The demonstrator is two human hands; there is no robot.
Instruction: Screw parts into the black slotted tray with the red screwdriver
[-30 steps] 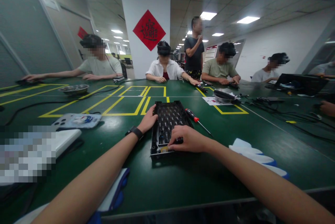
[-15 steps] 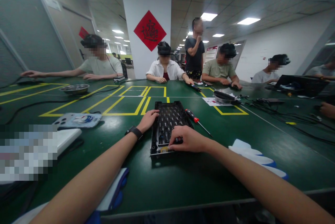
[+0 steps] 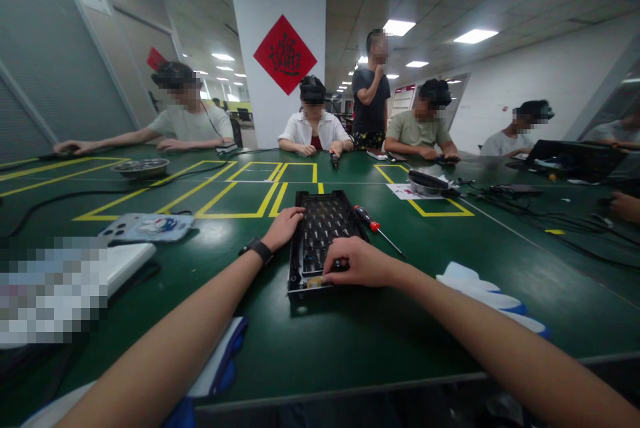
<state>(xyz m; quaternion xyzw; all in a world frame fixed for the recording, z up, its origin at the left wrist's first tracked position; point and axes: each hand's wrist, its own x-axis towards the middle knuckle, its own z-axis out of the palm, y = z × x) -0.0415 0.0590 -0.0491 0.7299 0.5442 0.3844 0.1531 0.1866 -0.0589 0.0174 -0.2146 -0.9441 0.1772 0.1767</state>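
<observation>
A black keyboard frame point(image 3: 320, 228) with a grid of holes lies on the green table point(image 3: 350, 341) in front of me. My left hand point(image 3: 283, 228), a black watch on its wrist, grips the frame's left edge with curled fingers. At the frame's near end my right hand point(image 3: 361, 263) pinches a small black part point(image 3: 341, 265) against it. A red-handled screwdriver point(image 3: 373, 224) lies just right of the frame.
A phone in a patterned case point(image 3: 146, 227) and a white device point(image 3: 123, 263) lie to the left. White-and-blue gloves point(image 3: 493, 298) sit at the right, more cloth point(image 3: 220, 365) near my left arm. Several people sit along the far edge; cables, a metal bowl point(image 3: 141, 168) and a laptop point(image 3: 570, 160) lie farther off.
My left fingers have shifted a little along the frame's upper left edge. The right hand stays on the small part. People across the table have moved their hands.
</observation>
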